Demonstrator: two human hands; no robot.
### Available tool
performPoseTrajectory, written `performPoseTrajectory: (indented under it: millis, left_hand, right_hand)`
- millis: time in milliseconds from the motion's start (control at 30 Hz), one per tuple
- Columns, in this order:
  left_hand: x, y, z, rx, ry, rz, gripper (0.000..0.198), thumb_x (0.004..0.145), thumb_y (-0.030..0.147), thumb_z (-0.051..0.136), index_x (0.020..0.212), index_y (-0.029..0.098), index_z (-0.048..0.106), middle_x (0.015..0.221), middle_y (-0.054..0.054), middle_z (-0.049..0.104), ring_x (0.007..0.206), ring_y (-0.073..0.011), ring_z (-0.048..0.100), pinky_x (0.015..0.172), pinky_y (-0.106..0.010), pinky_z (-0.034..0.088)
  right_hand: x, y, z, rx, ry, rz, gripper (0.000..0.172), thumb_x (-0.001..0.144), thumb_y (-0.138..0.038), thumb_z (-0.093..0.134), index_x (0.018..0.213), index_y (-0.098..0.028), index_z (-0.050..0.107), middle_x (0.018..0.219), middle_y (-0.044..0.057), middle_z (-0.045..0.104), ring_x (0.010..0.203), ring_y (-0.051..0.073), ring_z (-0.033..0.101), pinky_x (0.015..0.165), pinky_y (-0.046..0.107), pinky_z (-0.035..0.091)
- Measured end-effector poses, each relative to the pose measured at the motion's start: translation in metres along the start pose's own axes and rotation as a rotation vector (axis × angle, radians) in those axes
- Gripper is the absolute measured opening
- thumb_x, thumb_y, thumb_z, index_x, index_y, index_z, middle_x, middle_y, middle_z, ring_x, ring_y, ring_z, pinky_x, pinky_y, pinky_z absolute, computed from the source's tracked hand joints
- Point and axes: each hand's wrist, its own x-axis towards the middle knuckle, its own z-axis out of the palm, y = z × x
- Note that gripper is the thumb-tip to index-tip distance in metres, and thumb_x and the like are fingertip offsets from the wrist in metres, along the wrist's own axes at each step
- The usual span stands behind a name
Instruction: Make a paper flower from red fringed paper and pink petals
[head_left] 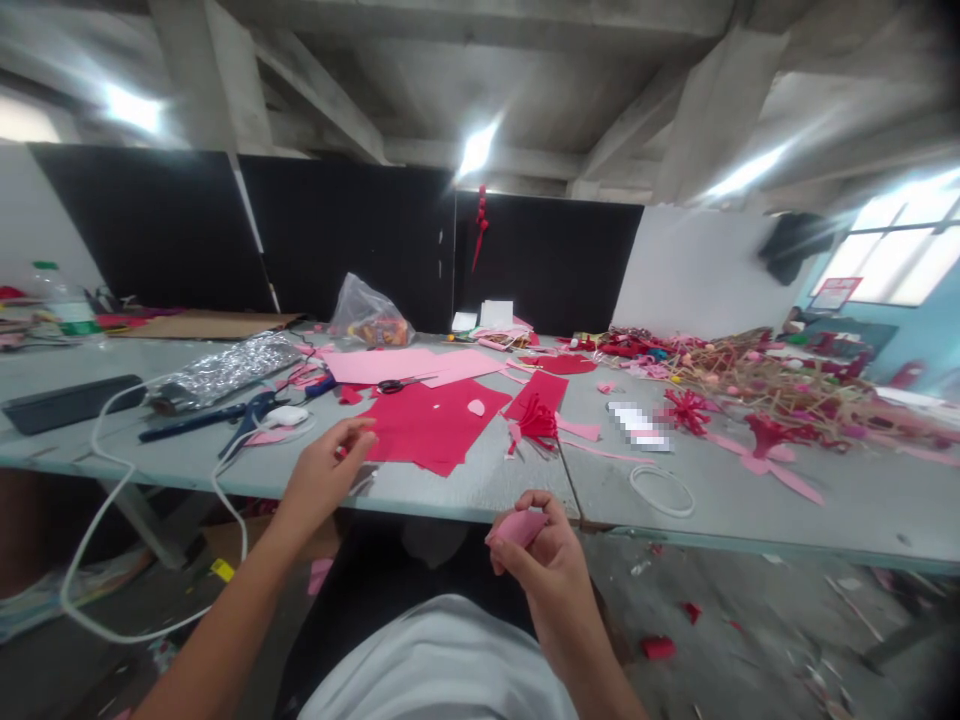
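Just below the near edge of the grey worktable (480,490), at six o'clock, a pale-pink foam petal (519,526) sits pinched in the curled right hand (547,565); it looks light, soft, easily creased, best taken by its rim. At ten o'clock the outstretched left hand (324,475) presses its fingertips together beside a red foam sheet (431,425).

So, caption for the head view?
Right hand pinches a pink cut-out; left hand beside red sheets on grey table.
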Motion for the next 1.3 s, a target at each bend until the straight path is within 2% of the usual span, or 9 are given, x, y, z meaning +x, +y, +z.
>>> performPoseTrajectory:
  millis: [100, 267, 367, 500, 767, 867, 1000, 1133, 1300]
  left_hand:
    - [-0.022, 0.023, 0.0, -0.054, 0.055, 0.024, 0.035, 0.094, 0.051, 0.058, 0.106, 0.021, 0.071, 0.105, -0.004, 0.074, 0.084, -0.0199, 0.064, 0.079, -0.03, 0.049]
    - [-0.067, 0.075, 0.005, -0.333, -0.414, 0.097, 0.029, 0.096, 0.043, 0.061, 0.115, 0.023, 0.07, 0.1, -0.006, 0.071, 0.084, -0.0195, 0.064, 0.076, -0.031, 0.053]
    - [-0.078, 0.093, 0.012, -0.349, -0.511, 0.318, 0.03, 0.099, 0.031, 0.06, 0.128, 0.03, 0.066, 0.118, -0.007, 0.064, 0.103, -0.0197, 0.062, 0.092, -0.031, 0.052]
    - [-0.076, 0.099, 0.017, -0.379, -0.584, 0.448, 0.024, 0.101, 0.023, 0.056, 0.12, 0.032, 0.068, 0.12, -0.006, 0.055, 0.112, -0.0181, 0.057, 0.099, -0.03, 0.048]
    - [-0.079, 0.096, 0.008, -0.415, -0.599, 0.365, 0.011, 0.1, 0.031, 0.057, 0.098, 0.024, 0.065, 0.113, -0.007, 0.058, 0.109, -0.0205, 0.058, 0.098, -0.032, 0.049]
    - [-0.076, 0.092, 0.004, -0.404, -0.531, 0.316, 0.011, 0.099, 0.034, 0.059, 0.098, 0.026, 0.067, 0.114, -0.009, 0.064, 0.112, -0.0234, 0.06, 0.1, -0.035, 0.049]
    - [-0.068, 0.082, 0.002, -0.432, -0.34, 0.187, 0.018, 0.096, 0.041, 0.061, 0.095, 0.025, 0.069, 0.102, -0.009, 0.07, 0.1, -0.0259, 0.064, 0.093, -0.039, 0.052]
    - [-0.062, 0.075, 0.003, -0.386, -0.219, 0.069, 0.025, 0.09, 0.048, 0.069, 0.099, 0.025, 0.072, 0.093, -0.006, 0.074, 0.09, -0.0251, 0.066, 0.087, -0.038, 0.055]
    - [-0.059, 0.072, 0.005, -0.399, -0.162, -0.001, 0.038, 0.084, 0.049, 0.075, 0.113, 0.024, 0.069, 0.097, -0.006, 0.075, 0.094, -0.0249, 0.069, 0.086, -0.035, 0.056]
  right_hand:
    - [0.003, -0.002, 0.002, 0.004, -0.005, -0.002, 0.047, 0.079, -0.024, 0.084, 0.104, -0.023, 0.045, 0.076, -0.003, 0.069, 0.063, 0.01, 0.055, 0.06, 0.021, 0.043]
    - [0.004, -0.008, 0.011, 0.111, -0.027, 0.035, 0.05, 0.073, -0.021, 0.088, 0.103, -0.023, 0.048, 0.083, -0.002, 0.069, 0.064, 0.01, 0.058, 0.06, 0.022, 0.047]
    - [0.002, -0.011, 0.016, 0.235, -0.082, 0.167, 0.052, 0.07, -0.019, 0.089, 0.103, -0.024, 0.049, 0.083, -0.002, 0.068, 0.062, 0.01, 0.058, 0.059, 0.022, 0.047]
    - [-0.001, -0.013, 0.018, 0.335, -0.165, 0.308, 0.055, 0.066, -0.015, 0.09, 0.104, -0.024, 0.051, 0.082, -0.003, 0.065, 0.062, 0.009, 0.059, 0.059, 0.021, 0.047]
    - [-0.001, -0.015, 0.019, 0.244, -0.215, 0.261, 0.055, 0.064, -0.019, 0.092, 0.103, -0.025, 0.053, 0.096, -0.001, 0.063, 0.072, 0.012, 0.061, 0.058, 0.023, 0.05]
    - [0.013, -0.023, 0.006, -0.019, -0.16, 0.072, 0.041, 0.074, -0.03, 0.087, 0.101, -0.026, 0.056, 0.1, 0.0, 0.062, 0.076, 0.014, 0.06, 0.062, 0.026, 0.051]
    - [0.054, -0.045, -0.025, -0.895, 0.074, -0.266, 0.02, 0.087, -0.035, 0.072, 0.104, -0.024, 0.066, 0.09, 0.004, 0.067, 0.076, 0.019, 0.058, 0.072, 0.032, 0.046]
    - [0.093, -0.064, -0.047, -1.571, 0.065, -0.086, 0.015, 0.09, -0.033, 0.063, 0.093, -0.022, 0.074, 0.092, 0.01, 0.074, 0.088, 0.027, 0.065, 0.077, 0.037, 0.042]
    - [0.124, -0.086, -0.058, -1.731, 0.178, -0.081, 0.02, 0.094, -0.032, 0.056, 0.097, -0.019, 0.071, 0.099, 0.013, 0.075, 0.093, 0.027, 0.068, 0.075, 0.034, 0.042]
